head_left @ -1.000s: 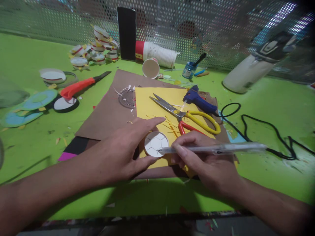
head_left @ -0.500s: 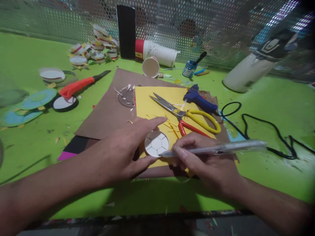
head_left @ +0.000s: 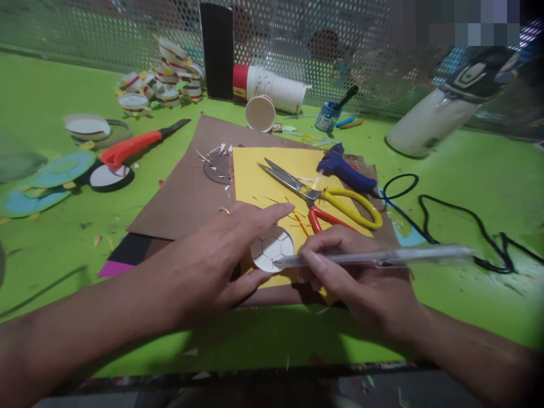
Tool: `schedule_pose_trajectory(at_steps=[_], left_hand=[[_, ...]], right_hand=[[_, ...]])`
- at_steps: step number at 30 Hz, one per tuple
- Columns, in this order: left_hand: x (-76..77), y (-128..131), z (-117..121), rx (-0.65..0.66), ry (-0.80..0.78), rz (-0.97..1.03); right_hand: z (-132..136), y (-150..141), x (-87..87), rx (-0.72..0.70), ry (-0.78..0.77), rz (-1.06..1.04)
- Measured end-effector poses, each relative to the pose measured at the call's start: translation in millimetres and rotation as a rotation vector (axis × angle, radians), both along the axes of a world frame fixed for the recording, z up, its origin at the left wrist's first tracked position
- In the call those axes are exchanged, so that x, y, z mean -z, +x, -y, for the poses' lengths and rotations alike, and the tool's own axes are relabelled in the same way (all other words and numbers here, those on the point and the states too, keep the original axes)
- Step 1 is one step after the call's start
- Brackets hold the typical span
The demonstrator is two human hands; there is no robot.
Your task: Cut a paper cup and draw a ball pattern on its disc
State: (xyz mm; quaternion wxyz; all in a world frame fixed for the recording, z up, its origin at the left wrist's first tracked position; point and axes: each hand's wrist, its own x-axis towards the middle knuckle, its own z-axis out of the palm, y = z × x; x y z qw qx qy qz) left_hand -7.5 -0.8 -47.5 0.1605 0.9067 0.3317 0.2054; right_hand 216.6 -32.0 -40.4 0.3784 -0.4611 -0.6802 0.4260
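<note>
A small round white paper disc (head_left: 267,249), drawn with dark lines like a football's panels, rests over a yellow sheet (head_left: 250,178). My left hand (head_left: 229,249) steadies it, thumb at its lower edge and fingers around its upper left. In a writing grip, my right hand (head_left: 348,266) holds a clear pen (head_left: 361,258), its tip on the disc's lower part. Just beyond my hands lie scissors (head_left: 312,195) with one yellow and one red handle, blades pointing to the far left. Thin yellow paper strips (head_left: 300,221) are scattered beside them.
Behind the scissors lies a blue glue gun (head_left: 346,173) with a looping black cord (head_left: 471,212). An orange-handled knife (head_left: 131,148) is at left. Paper cups (head_left: 278,90), a phone (head_left: 216,51), a paint jar (head_left: 328,117) and a tilted bottle (head_left: 433,122) stand or lie at the back.
The pen tip has shifted slightly upward on the disc. My left fingers have slid a little to the right over its upper edge. Both hands keep their holds.
</note>
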Motion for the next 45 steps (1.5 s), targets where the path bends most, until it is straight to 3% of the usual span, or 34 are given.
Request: schedule_pose_trajectory(at_steps=[11,27,45], left_hand=[[0.1,0.8,1.4,-0.006,0.006,-0.012],[0.5,0.8,1.9,-0.006,0.016,0.001],[3.0,1.6,0.1,0.016,0.07,0.017]], right_hand=[[2.0,-0.2,1.3,-0.015,-0.093,-0.005],[1.4,0.4,1.7,-0.055,-0.113,-0.009],[0.9,0.8,-0.9,-0.006,0.067,0.034]])
